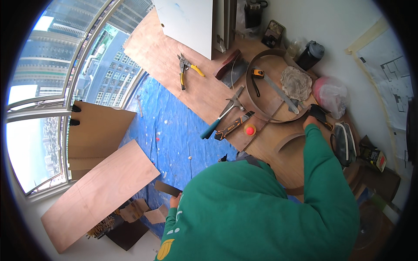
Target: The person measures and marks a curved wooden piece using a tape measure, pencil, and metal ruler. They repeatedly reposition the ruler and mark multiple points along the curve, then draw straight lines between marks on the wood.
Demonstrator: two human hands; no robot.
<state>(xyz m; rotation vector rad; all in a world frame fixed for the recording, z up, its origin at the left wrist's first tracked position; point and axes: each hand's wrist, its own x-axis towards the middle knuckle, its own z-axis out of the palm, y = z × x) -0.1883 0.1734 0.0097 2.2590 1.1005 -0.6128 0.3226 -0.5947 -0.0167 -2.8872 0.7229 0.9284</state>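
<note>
My left hand [175,201], at the lower middle, holds a short brown strip [167,188]. My right hand [310,122] reaches to the edge of a large curved band [249,87], beside a black tool [320,115]; its fingers' grip is unclear. Inside the band lie a tape measure [257,73], a metal rule [281,96] and a crumpled cloth [296,82]. A hammer [235,104], an orange-black knife-like tool [230,128], a red round object [250,130] and a curved strip [291,140] lie nearby on the wooden worktop [276,169]. My green-clad body hides much of the lower middle.
Yellow-handled snips [196,70] lie on a plywood sheet [156,52]. Bottles [309,56] and a bagged pink object [331,95] line the wall. A blue plastic sheet [165,122] covers the floor. A loose board [100,191] and cardboard [98,135] are at the left by windows.
</note>
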